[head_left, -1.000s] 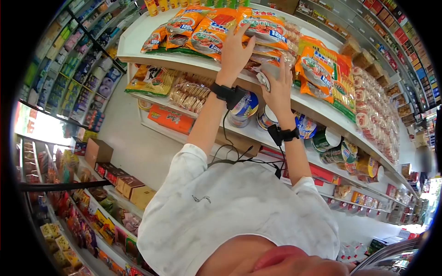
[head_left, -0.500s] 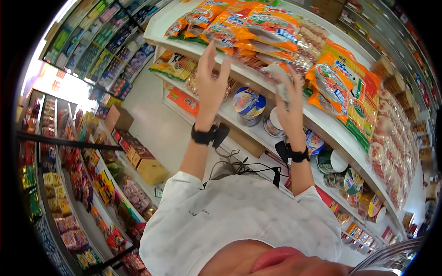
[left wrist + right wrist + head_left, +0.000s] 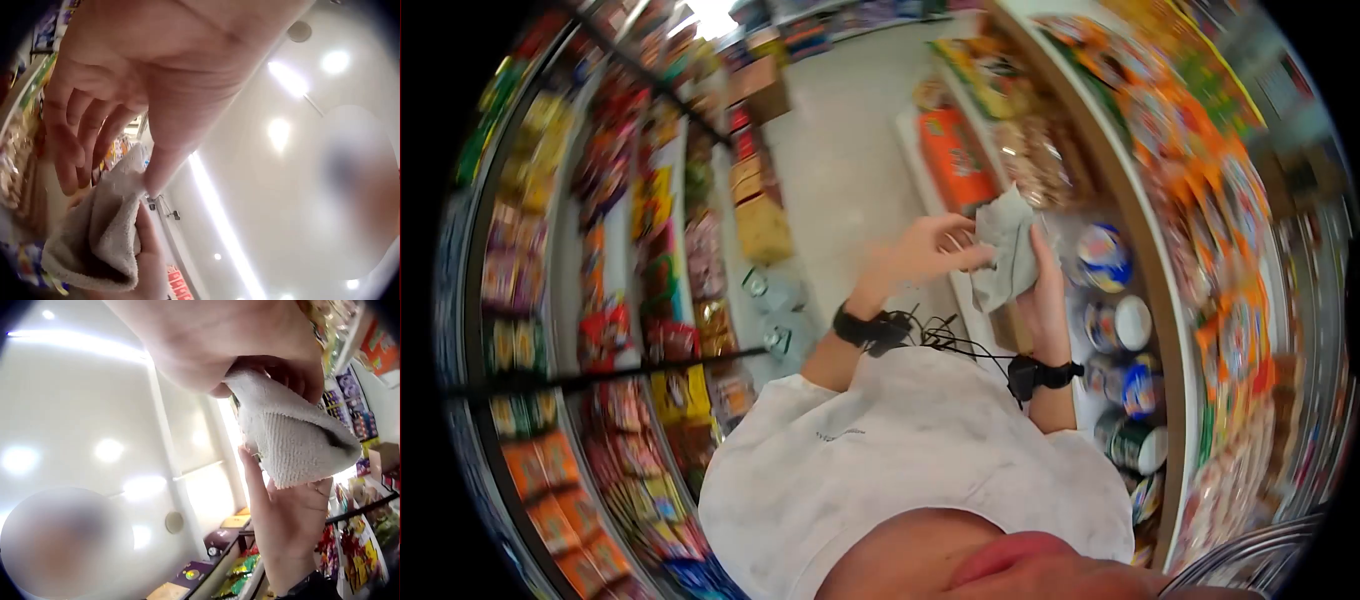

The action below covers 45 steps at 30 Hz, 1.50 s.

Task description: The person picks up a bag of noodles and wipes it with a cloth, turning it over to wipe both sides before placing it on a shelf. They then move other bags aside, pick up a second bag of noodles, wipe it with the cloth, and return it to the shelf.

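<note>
A folded grey-white cloth (image 3: 1004, 255) is held up in front of the body, between both hands. My right hand (image 3: 1048, 305) grips it, with the thumb along its near side; in the right wrist view the fingers curl round one end of the cloth (image 3: 294, 440). My left hand (image 3: 915, 258) is beside the cloth's other side, its fingers loosely bent and spread. In the left wrist view the thumb of the left hand (image 3: 169, 81) is at the cloth's edge, and the other fingers hang next to the fabric without closing on it.
To the right a white shelf unit (image 3: 1065, 90) carries orange noodle bags (image 3: 1155, 125) on top, with tub noodles (image 3: 1104, 258) and an orange package (image 3: 950, 155) lower down. Shelves of packaged snacks (image 3: 610, 330) line the left. Floor (image 3: 840, 130) runs between them; black cables (image 3: 935, 335) hang at the waist.
Both hands have come away from the noodle bags on the top shelf and drawn together at the cloth. The view has swung left toward the aisle. The cloth has opened out in the right hand.
</note>
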Tool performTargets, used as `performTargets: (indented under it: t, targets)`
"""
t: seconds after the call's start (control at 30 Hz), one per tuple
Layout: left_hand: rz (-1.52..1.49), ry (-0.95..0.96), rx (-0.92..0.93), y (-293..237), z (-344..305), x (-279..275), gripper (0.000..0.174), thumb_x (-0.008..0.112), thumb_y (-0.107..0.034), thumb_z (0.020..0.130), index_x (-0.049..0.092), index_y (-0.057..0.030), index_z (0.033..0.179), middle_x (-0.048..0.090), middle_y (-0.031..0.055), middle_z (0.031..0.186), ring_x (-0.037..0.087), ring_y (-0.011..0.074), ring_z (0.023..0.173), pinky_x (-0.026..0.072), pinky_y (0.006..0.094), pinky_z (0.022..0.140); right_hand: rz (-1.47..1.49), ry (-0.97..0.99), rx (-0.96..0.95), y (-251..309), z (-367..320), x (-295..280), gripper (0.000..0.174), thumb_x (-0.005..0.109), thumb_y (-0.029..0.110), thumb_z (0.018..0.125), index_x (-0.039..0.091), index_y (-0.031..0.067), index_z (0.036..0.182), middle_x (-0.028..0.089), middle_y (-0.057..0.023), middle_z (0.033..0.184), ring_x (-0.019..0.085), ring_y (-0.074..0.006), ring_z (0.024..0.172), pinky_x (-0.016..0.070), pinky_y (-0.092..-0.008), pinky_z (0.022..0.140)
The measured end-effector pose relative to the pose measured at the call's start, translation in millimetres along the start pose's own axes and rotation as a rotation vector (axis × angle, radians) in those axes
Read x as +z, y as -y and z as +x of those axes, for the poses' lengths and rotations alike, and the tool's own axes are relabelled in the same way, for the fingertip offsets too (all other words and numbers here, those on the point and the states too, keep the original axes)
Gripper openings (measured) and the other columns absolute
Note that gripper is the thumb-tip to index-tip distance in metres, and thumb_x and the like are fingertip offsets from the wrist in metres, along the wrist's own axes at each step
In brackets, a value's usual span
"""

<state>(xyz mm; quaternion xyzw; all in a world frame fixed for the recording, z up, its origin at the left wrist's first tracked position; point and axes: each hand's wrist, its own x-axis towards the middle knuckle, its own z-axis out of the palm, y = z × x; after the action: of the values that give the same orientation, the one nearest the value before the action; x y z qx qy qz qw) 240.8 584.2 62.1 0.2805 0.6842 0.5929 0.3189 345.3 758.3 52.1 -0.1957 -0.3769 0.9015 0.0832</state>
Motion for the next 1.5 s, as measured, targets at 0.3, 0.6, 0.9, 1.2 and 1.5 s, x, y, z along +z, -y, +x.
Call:
performTargets:
  t: [0.3,0.6,0.9,1.2,1.5]
  targets:
    - [-0.012,-0.595,0.105,55.3,-121.7,-165.0,0.026,0.074,-0.02,0.09,0.067,0.0015,0.102,0.069,0.0039,0.084,0.064,0.0086,0.076,0.0503,0.0251,0.067,-0.203,0.38,0.256,-154.8,57.5,145.7,0.043,0.06,0.016,0.1,0.049,0.0017,0.139,0.058,-0.0049,0.135,0.056,-0.0166,0.123,0.0448,-0.0338,0.103]
    - [-0.21,-0.76,0.061,64.8,-177.0,-245.2,0.032,0.072,-0.015,0.09,0.064,0.0004,0.118,0.071,0.0019,0.098,0.065,0.0073,0.082,0.0511,0.0237,0.07,-0.609,0.522,0.115,-205.1,94.7,251.4,0.03,0.066,0.018,0.097,0.062,0.0005,0.122,0.068,-0.006,0.116,0.062,-0.0117,0.105,0.0473,-0.0266,0.09]
    - [-0.335,-1.029,0.086,78.8,-143.5,-305.7,0.035,0.061,-0.001,0.091,0.058,0.0023,0.126,0.067,0.0073,0.115,0.064,0.0125,0.103,0.0504,0.0257,0.089,-0.321,0.651,0.48,-225.4,202.2,300.1,0.04,0.05,0.033,0.106,0.062,-0.0004,0.123,0.066,-0.0079,0.119,0.061,-0.0137,0.109,0.0458,-0.0303,0.094]
    - [-0.326,-1.286,0.103,41.9,-27.0,-356.7,0.058,0.077,-0.012,0.086,0.046,-0.0004,0.134,0.061,0.0072,0.104,0.061,0.0138,0.097,0.0511,0.0275,0.083,-0.564,0.887,0.192,-188.2,327.9,322.5,0.028,0.055,0.027,0.104,0.068,0.0039,0.112,0.064,0.0017,0.102,0.054,-0.0068,0.091,0.0418,-0.0232,0.084]
    - [-0.215,-1.194,0.051,39.8,33.0,-378.6,0.063,0.078,0.003,0.08,0.049,0.001,0.136,0.059,0.0025,0.111,0.059,0.0072,0.092,0.0501,0.0224,0.08,-0.238,0.675,0.269,-181.2,407.9,328.7,0.026,0.055,0.029,0.104,0.065,0.0061,0.112,0.065,0.0011,0.105,0.057,-0.0079,0.095,0.0466,-0.027,0.084]
